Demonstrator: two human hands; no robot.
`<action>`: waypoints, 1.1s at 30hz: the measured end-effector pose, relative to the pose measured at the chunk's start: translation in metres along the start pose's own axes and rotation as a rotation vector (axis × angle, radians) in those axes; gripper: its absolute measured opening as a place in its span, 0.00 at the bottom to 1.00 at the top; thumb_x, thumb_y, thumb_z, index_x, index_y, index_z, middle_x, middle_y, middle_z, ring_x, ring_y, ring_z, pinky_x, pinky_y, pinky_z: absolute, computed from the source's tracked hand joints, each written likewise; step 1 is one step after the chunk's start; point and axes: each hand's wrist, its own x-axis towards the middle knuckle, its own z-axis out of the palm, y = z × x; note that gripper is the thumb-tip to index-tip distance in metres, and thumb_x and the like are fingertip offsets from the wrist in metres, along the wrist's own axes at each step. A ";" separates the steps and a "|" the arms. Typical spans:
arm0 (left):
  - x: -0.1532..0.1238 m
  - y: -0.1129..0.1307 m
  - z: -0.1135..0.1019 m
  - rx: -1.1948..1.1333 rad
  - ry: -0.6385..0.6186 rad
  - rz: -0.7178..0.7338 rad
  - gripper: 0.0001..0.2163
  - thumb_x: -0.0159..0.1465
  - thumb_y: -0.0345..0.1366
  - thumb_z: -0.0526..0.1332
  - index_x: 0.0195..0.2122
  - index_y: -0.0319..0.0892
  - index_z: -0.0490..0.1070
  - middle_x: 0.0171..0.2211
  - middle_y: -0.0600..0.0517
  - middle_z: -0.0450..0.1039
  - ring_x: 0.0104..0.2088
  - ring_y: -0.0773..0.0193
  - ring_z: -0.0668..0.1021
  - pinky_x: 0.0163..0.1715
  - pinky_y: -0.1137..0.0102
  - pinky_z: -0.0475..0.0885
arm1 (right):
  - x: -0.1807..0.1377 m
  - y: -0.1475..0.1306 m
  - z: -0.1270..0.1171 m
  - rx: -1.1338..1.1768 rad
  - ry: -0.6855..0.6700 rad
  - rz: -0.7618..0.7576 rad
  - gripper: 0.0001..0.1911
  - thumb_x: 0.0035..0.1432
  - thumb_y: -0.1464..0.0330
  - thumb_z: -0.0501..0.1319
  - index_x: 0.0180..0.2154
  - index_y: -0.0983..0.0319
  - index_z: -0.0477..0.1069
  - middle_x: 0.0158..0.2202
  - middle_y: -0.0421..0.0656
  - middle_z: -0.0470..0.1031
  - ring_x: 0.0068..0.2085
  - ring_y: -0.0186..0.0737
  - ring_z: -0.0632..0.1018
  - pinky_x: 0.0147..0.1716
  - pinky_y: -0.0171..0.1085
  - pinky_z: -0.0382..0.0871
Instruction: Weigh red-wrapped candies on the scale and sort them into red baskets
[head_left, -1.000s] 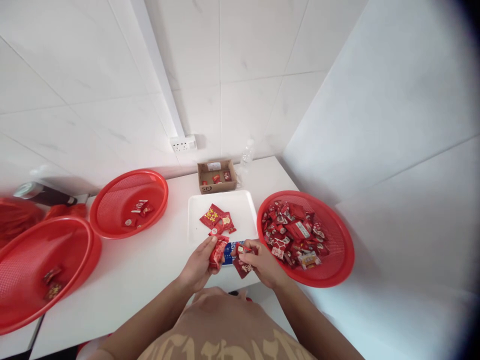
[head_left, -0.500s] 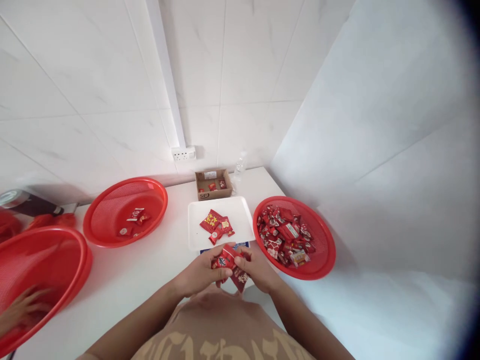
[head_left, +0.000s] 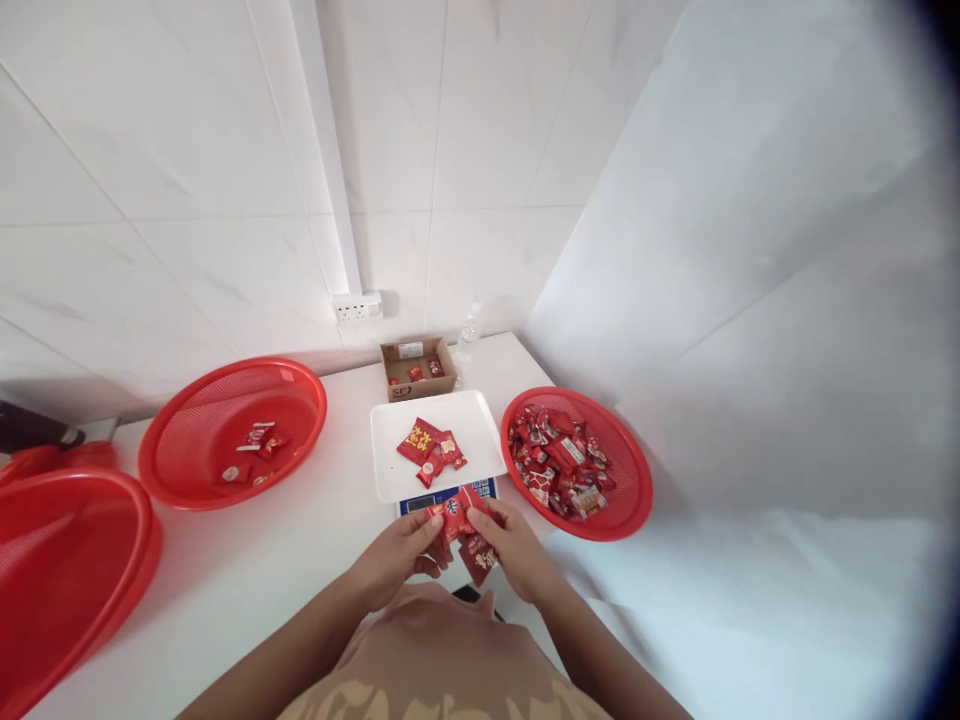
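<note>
Several red candy packets are between my two hands, just in front of the digital scale (head_left: 448, 497). My left hand (head_left: 401, 555) pinches a bright red packet (head_left: 452, 512) with white and dark lettering. The fingers of my right hand (head_left: 519, 548) close on the other end of the red packets. A darker red packet (head_left: 478, 558) with pale lettering hangs below, also in my right hand's grip. Beyond the hands, the scale's white tray (head_left: 386, 420) carries 3 red packets (head_left: 431, 450). How many packets I hold is partly hidden by my fingers.
To the right stands a red basket (head_left: 637, 500) heaped with red packets. Another red basket (head_left: 176, 430) holds a few packets, and a third (head_left: 67, 600) is at the near left. Behind the tray are a small cardboard box (head_left: 420, 388) and a clear plastic bottle (head_left: 470, 328).
My hands have moved slightly apart, and more of the scale's blue panel shows. Another person's hand has left the near-left basket. The view has shifted a little.
</note>
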 end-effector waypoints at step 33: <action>0.040 -0.014 0.002 0.387 0.422 0.010 0.11 0.57 0.45 0.54 0.33 0.42 0.65 0.26 0.55 0.68 0.29 0.65 0.70 0.33 0.68 0.66 | 0.098 -0.012 -0.202 -1.239 0.327 -0.032 0.18 0.54 0.52 0.52 0.23 0.58 0.60 0.23 0.41 0.71 0.27 0.41 0.71 0.29 0.37 0.59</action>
